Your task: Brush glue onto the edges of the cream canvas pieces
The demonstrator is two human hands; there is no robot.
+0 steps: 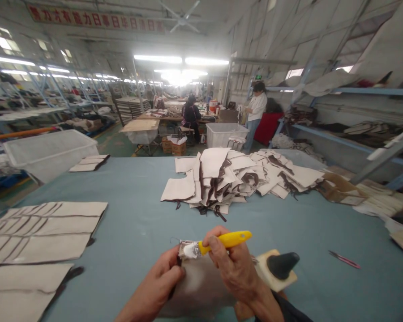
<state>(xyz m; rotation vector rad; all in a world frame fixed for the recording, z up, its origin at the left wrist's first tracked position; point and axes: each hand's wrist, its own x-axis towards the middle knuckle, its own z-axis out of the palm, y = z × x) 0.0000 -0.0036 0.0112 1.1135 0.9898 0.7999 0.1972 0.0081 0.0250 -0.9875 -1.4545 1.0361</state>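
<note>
- Workshop desk point(137, 232), blue cloth top.
- Left hand point(161, 281) pinches fabric piece point(198, 286) corner; right hand point(231, 264) clamped on yellow-handled tool point(226, 240).
- Likely trimming; next needs steady pinch.

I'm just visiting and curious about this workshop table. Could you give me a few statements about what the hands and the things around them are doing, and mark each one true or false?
1. The right hand holds a yellow-handled tool. True.
2. The left hand is resting flat on the table, away from any fabric. False: it pinches the fabric piece that the tool's tip meets.
3. A heap of pale fabric pieces lies farther back on the blue table. True.
4. The small red snips are in the left hand. False: they lie on the table to the right, untouched.
5. Flat fabric sheets lie stacked at the left. True.
</note>
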